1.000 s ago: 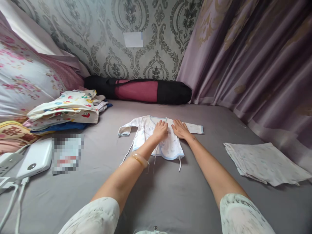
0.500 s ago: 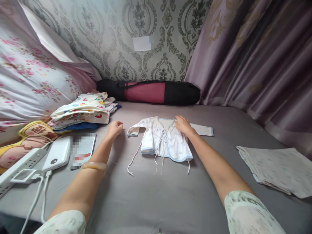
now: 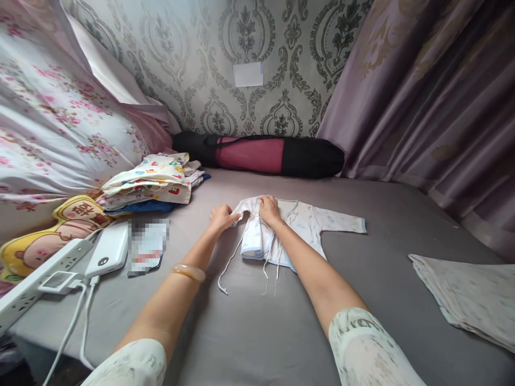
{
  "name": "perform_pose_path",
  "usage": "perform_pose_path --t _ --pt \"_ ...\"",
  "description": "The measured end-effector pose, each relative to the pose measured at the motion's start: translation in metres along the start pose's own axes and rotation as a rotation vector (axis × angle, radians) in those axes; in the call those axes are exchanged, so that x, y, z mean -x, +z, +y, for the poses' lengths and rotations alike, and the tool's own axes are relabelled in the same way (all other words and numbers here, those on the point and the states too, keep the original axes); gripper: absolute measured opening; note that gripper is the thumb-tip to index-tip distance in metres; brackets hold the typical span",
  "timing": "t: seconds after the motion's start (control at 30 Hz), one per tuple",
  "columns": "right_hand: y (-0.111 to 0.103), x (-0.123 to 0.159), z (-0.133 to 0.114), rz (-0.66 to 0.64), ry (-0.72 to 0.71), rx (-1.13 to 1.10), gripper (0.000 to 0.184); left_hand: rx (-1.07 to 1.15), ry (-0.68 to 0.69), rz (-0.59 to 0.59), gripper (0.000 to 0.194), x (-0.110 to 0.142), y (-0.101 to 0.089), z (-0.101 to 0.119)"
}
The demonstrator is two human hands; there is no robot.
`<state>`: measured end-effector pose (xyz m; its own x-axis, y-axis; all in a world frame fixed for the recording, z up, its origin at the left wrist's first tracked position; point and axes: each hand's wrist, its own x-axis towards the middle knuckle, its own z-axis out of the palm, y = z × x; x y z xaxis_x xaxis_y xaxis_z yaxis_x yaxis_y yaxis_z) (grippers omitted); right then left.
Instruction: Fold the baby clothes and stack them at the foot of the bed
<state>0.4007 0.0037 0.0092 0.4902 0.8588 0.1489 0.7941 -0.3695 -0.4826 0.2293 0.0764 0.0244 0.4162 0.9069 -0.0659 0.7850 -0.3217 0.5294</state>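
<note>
A small white baby shirt [image 3: 298, 225] with light blue trim and a pale print lies spread on the grey sheet. My left hand [image 3: 224, 216] pinches the cuff end of its left-side sleeve. At the shoulder on that same side, my right hand [image 3: 270, 210] has its fingers closed on the cloth, and the forearm passes over the shirt's front. The other sleeve [image 3: 345, 221] lies stretched out to the right. White tie strings [image 3: 229, 268] hang down from the front onto the sheet.
Folded clothes [image 3: 148, 179] are stacked at left, near a phone-like item [image 3: 145, 252], a white power bank [image 3: 108, 249] and a power strip [image 3: 46, 281] with cables. A black and red bag [image 3: 249, 155] lies along the wall. Folded cloth [image 3: 470, 300] is at right.
My left hand has moved right onto the shirt's sleeve end. My right hand has shifted left from the right-hand shoulder to the left-hand one. The view has turned slightly left.
</note>
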Motion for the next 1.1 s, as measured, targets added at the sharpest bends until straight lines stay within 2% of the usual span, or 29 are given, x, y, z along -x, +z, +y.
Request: perform_pose_path --t 0.07,0.2,0.3,0.47,0.67,0.83,0.9,0.97,1.1 --pt "0.005 0.002 0.003 0.023 -0.003 -0.010 0.036 -0.093 -0.030 0.017 0.028 0.004 0.000 0.008" --pt "0.010 0.004 0.005 0.026 -0.006 0.009 0.036 -0.103 -0.067 -0.057 0.021 0.005 -0.003 0.017" --pt "0.009 0.006 0.002 0.034 0.009 0.018 0.036 0.075 -0.042 -0.103 0.021 0.001 -0.009 0.017" --pt "0.007 0.011 -0.001 0.049 0.002 0.031 0.033 0.396 -0.039 -0.117 0.017 -0.017 -0.026 0.005" --pt "0.007 0.014 -0.003 0.043 -0.026 0.081 0.032 0.566 -0.069 -0.217 0.050 -0.045 -0.047 -0.014" --pt "0.008 0.014 -0.004 0.060 -0.039 0.102 0.031 0.773 -0.128 -0.317 0.057 -0.055 -0.055 -0.024" --pt "0.007 0.015 -0.004 0.059 -0.039 0.108 0.031 0.839 -0.166 -0.277 0.056 -0.058 -0.054 -0.029" --pt "0.007 0.015 -0.005 0.053 -0.040 0.113 0.032 0.844 -0.183 -0.186 0.051 -0.061 -0.051 -0.035" --pt "0.006 0.016 -0.006 0.040 -0.049 0.121 0.034 0.672 -0.120 0.018 0.035 -0.067 -0.041 -0.045"
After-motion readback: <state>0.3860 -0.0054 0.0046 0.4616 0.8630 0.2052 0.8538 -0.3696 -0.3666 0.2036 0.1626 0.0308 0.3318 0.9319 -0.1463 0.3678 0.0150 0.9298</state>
